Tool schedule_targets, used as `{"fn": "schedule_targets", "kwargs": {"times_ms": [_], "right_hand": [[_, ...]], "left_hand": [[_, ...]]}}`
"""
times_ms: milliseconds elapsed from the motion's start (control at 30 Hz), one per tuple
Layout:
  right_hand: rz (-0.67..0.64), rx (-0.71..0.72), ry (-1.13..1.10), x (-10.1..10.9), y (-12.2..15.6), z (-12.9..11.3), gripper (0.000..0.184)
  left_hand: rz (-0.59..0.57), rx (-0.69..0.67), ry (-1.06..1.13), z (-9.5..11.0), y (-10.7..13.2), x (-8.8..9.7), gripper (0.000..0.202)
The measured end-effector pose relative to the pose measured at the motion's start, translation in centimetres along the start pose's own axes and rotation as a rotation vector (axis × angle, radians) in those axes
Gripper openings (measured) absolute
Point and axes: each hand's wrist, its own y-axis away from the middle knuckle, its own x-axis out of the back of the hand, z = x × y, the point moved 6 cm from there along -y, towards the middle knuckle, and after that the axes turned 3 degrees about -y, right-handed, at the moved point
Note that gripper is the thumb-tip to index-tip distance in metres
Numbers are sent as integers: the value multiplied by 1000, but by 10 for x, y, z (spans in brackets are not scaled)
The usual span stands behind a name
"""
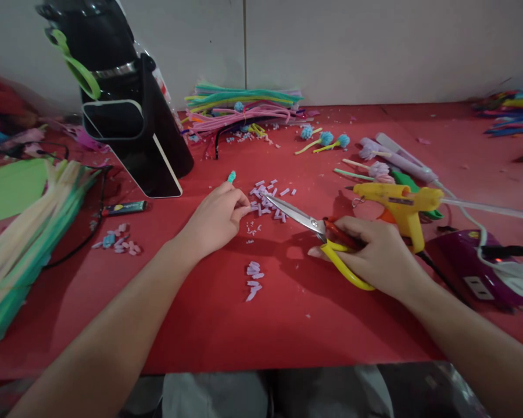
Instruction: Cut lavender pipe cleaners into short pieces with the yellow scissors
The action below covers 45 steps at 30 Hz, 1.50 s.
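Note:
My left hand point(215, 219) rests on the red table point(209, 325), its fingers pinched together at the edge of a scatter of short lilac pipe-cleaner pieces point(268, 200); a teal tip point(231, 176) sticks up just behind the fingers. What the pinch holds I cannot make out. My right hand point(370, 252) grips scissors point(318, 229) with yellow and red handles. Their closed blades lie flat and point left into the lilac pieces. A smaller heap of lilac pieces point(253, 280) lies nearer to me.
A yellow glue gun point(401, 206) stands right behind my right hand, beside a purple power strip point(483, 270). A black stand point(122, 98) rises at the back left. Bundles of pipe cleaners point(244, 107) lie at the back, pale ones point(21, 244) at left. A lighter point(124, 207) lies nearby.

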Motion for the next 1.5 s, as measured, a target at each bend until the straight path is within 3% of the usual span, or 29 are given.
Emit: {"fn": "schedule_targets", "kwargs": {"times_ms": [167, 300, 400, 500, 833, 1100, 1500], "right_hand": [[13, 30, -2, 0, 1, -2, 57], [35, 47, 17, 2, 1, -4, 57], [17, 57, 14, 1, 1, -4, 54], [-8, 38, -5, -1, 0, -2, 54], [-38, 30, -94, -3, 0, -9, 55], [-34, -5, -70, -3, 0, -5, 57], [-36, 37, -56, -3, 0, -5, 57]], "left_hand": [[94, 27, 125, -4, 7, 19, 9], [110, 160, 580, -5, 12, 22, 13], [188, 166, 875, 2, 14, 20, 14], [214, 161, 1029, 8, 15, 15, 14], [192, 117, 1013, 14, 17, 12, 8], [223, 88, 1029, 11, 17, 16, 6], [189, 70, 985, 22, 17, 18, 7]]}}
